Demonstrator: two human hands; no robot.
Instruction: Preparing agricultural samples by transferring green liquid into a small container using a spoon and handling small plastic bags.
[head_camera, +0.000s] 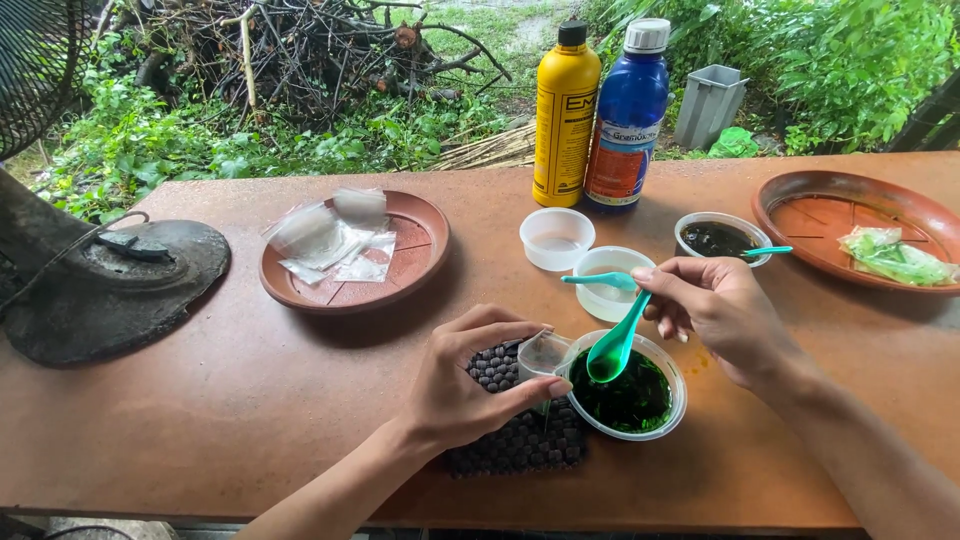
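Note:
My left hand (462, 380) pinches a small clear plastic bag (543, 353) open at the rim of a round plastic cup (672, 373) filled with dark green matter (628, 398). My right hand (712, 310) holds a green plastic spoon (616, 345) with its bowl over the cup, next to the bag's mouth. Under my left hand lies a dark bumpy mat (520, 440). All of this sits on a reddish-brown table (250, 400).
Behind the cup stand two white cups (556, 238), one (605, 290) with a teal spoon (598, 281), and a cup of dark liquid (716, 238). A yellow bottle (565, 115) and a blue bottle (627, 120) stand at the back. A clay saucer (420, 250) holds empty bags; another saucer (820, 215) holds filled bags. A fan base (110, 285) sits left.

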